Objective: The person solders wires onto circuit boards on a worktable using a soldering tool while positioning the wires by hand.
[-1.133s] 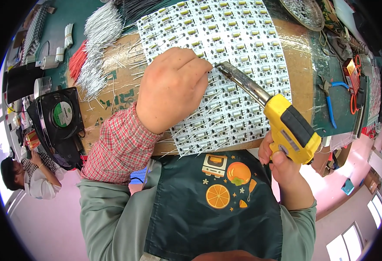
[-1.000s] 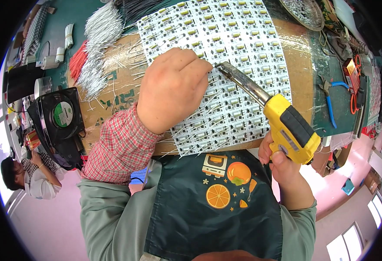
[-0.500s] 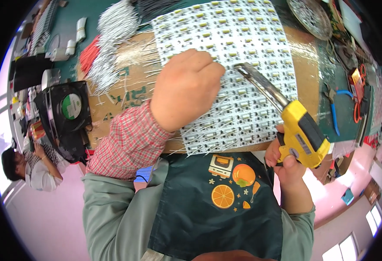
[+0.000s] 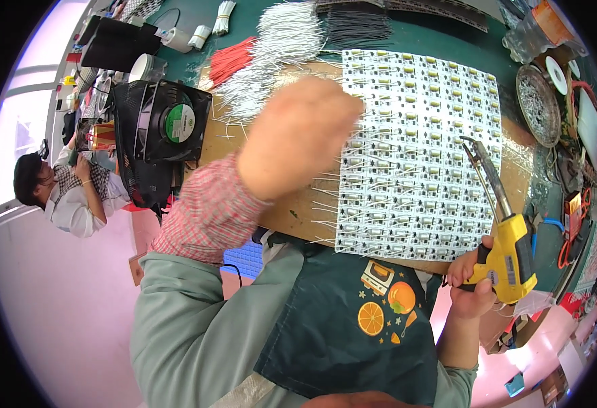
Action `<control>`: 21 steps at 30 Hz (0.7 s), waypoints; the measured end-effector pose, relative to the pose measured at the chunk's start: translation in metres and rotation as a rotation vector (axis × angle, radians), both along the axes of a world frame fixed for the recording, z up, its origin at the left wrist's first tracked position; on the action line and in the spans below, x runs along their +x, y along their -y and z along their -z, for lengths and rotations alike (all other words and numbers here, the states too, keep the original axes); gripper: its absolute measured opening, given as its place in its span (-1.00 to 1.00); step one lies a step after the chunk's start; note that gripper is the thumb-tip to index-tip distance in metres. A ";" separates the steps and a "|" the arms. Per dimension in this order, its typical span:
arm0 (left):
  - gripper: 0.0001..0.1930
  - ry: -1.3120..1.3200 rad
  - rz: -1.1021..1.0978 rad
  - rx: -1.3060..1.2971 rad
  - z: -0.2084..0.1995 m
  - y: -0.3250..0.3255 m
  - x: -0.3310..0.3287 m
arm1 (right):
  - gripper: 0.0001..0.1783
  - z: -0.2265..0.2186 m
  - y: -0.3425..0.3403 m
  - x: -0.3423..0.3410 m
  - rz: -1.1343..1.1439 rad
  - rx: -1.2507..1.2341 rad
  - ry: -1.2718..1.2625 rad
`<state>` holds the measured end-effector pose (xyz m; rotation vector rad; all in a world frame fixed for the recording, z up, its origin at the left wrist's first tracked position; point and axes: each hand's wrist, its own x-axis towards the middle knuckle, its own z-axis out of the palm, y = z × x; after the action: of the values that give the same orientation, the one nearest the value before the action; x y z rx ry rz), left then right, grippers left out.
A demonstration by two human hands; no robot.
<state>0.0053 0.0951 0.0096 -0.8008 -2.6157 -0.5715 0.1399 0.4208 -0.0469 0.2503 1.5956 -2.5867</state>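
The left hand [image 4: 302,139], blurred, curls over the circuit-board sheet's [image 4: 421,170] left edge, fingertips hidden; I cannot tell its grip. The right hand [image 4: 472,302] clasps a yellow soldering gun [image 4: 509,262].

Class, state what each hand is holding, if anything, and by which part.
The right hand holds the yellow soldering gun by its handle. The left hand is too blurred to tell.

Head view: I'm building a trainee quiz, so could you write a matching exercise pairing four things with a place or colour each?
1. Soldering gun
2. Circuit-board panel
3. Red wires
4. Fan

A. Beside the white wires
B. Black, with a round green label
C. In the right hand
D. White, with rows of components

Pairs: 1-C, 2-D, 3-A, 4-B
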 end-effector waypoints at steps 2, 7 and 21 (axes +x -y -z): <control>-0.87 -0.051 -0.165 -0.146 -0.014 0.031 -0.003 | -0.01 0.002 -0.001 0.001 0.002 -0.014 -0.002; -0.90 -0.045 -0.416 -0.352 -0.017 0.091 -0.003 | -0.01 0.000 -0.002 0.000 -0.012 -0.039 0.037; -0.92 0.020 -0.456 -0.599 0.002 0.114 -0.009 | -0.11 0.010 -0.007 0.000 -0.065 -0.058 -0.050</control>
<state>-0.0042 -0.0193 0.0081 -0.3097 -2.8764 0.3468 0.1403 0.4281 -0.0565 0.1289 1.5153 -2.6047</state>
